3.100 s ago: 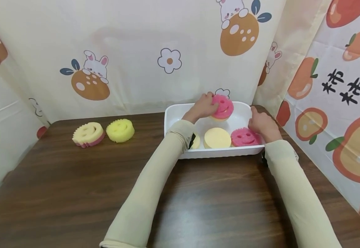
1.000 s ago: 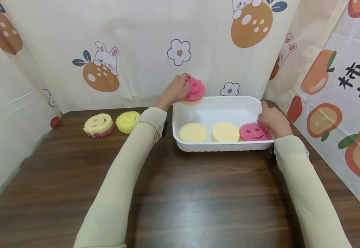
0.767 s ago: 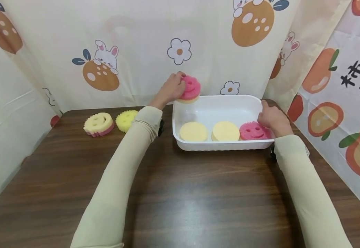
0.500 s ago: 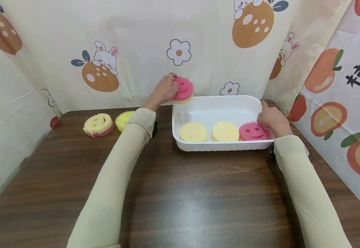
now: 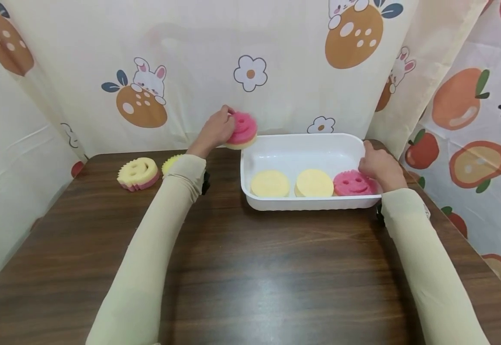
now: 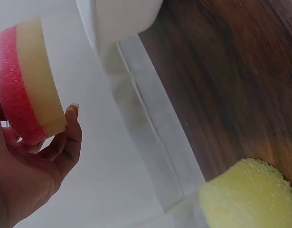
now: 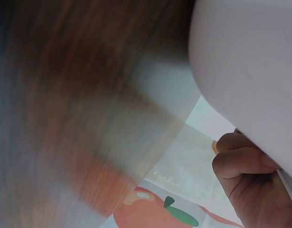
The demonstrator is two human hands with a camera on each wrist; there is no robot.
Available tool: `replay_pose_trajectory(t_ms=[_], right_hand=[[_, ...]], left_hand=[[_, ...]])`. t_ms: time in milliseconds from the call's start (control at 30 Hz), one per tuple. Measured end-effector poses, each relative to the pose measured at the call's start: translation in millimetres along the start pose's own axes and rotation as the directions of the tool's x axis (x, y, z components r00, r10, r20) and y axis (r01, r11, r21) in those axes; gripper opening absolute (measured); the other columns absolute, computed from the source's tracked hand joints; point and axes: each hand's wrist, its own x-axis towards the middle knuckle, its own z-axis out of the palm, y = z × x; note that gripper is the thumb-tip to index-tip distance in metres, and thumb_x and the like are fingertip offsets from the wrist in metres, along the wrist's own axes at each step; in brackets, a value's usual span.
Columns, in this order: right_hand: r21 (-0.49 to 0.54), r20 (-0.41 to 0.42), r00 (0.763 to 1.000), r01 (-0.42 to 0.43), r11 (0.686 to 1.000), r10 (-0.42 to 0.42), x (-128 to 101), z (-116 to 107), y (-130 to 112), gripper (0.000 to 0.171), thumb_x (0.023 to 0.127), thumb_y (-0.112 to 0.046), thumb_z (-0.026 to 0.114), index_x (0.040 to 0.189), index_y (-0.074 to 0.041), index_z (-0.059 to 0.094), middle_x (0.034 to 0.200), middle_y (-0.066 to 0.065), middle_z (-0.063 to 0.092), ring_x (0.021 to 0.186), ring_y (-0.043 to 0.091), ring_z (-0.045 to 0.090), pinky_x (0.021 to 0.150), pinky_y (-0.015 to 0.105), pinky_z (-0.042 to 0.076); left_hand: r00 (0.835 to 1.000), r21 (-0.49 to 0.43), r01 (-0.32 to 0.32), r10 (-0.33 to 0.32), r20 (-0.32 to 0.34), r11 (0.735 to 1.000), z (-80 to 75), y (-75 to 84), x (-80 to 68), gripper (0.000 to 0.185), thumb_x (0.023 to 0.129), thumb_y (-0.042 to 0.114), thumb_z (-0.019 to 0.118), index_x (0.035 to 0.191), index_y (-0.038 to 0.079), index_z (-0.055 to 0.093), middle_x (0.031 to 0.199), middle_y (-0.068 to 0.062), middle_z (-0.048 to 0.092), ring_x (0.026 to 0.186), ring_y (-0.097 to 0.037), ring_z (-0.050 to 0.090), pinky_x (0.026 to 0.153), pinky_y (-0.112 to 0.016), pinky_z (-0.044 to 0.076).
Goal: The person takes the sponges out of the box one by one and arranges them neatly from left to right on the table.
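My left hand grips a round smiley sponge, pink on top and cream below, in the air just left of a white tray. From the left wrist view, the fingers curl round the edge of this sponge. At the tray's right end my right hand holds the rim; the right wrist view has its bent fingers against the tray wall. Inside the tray sit two cream sponges, one at left and one in the middle, plus a pink smiley sponge at right.
On the dark wooden table, a cream-and-pink smiley sponge lies at the back left. Beside it is a yellow sponge, partly hidden by my left sleeve. Patterned curtains stand behind and at both sides.
My left hand has lifted the pink-and-cream sponge out from over the tray and carried it left, past the tray's left end. The right hand stays on the rim.
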Motion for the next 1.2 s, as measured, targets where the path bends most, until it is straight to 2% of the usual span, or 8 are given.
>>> replay_pose_trajectory(t_ms=[133,267,400,633,867,1200], right_hand=[[-0.003,0.018,1.0,0.005,1.0,-0.005,1.6,2.9,1.3,0.074,0.099,-0.027,0.043,0.157,-0.002,0.004,0.136,0.039,0.04,0.111,0.052,0.049,0.097,0.072,0.041],[-0.03,-0.011,1.0,0.026,0.999,-0.026,2.6,3.5,3.1,0.071,0.099,-0.026,0.04,0.156,0.0,0.008,0.132,0.039,0.043,0.112,0.053,0.051,0.096,0.071,0.042],[-0.039,-0.019,0.999,0.039,0.998,-0.04,2.7,2.7,4.1,0.068,0.099,-0.026,0.039,0.155,0.001,0.011,0.126,0.039,0.046,0.109,0.052,0.052,0.095,0.07,0.043],[-0.029,-0.001,1.0,0.02,0.999,-0.02,2.6,0.4,3.4,0.071,0.099,-0.026,0.041,0.156,0.0,0.007,0.129,0.039,0.044,0.11,0.052,0.051,0.096,0.071,0.042],[-0.012,0.009,1.0,-0.009,1.0,0.009,2.4,-2.0,3.3,0.076,0.099,-0.026,0.044,0.157,-0.001,0.003,0.131,0.038,0.042,0.11,0.052,0.05,0.096,0.072,0.041],[-0.025,0.0,1.0,0.012,1.0,-0.012,0.9,-1.8,1.8,0.072,0.098,-0.025,0.041,0.156,0.0,0.007,0.132,0.038,0.044,0.108,0.05,0.052,0.095,0.071,0.043]], left_hand=[[1.0,0.014,0.017,-0.017,0.005,1.0,-0.7,-11.5,-4.9,0.046,0.102,0.029,0.026,0.138,0.006,0.042,0.141,-0.018,0.052,0.125,-0.031,0.05,0.112,-0.044,0.038],[1.0,0.015,0.019,-0.019,0.006,1.0,-2.0,-19.9,-8.9,0.047,0.101,0.028,0.026,0.138,0.005,0.041,0.14,-0.019,0.052,0.121,-0.033,0.05,0.11,-0.045,0.039],[1.0,0.009,0.016,-0.016,0.004,1.0,-4.5,-24.6,-12.0,0.047,0.1,0.028,0.027,0.138,0.004,0.041,0.138,-0.021,0.052,0.118,-0.034,0.05,0.108,-0.046,0.04],[1.0,0.015,0.011,-0.012,0.011,1.0,-6.7,-31.7,-14.8,0.048,0.1,0.027,0.025,0.137,0.002,0.042,0.138,-0.022,0.053,0.123,-0.035,0.051,0.11,-0.046,0.04],[1.0,0.007,0.0,0.0,0.019,1.0,-5.6,-38.6,-18.4,0.046,0.1,0.025,0.026,0.135,0.001,0.042,0.136,-0.024,0.054,0.121,-0.036,0.051,0.107,-0.048,0.041],[0.998,0.002,0.023,-0.023,0.058,1.0,3.3,-54.2,-24.5,0.048,0.098,0.025,0.024,0.135,0.002,0.043,0.138,-0.022,0.053,0.117,-0.035,0.051,0.104,-0.048,0.042]])
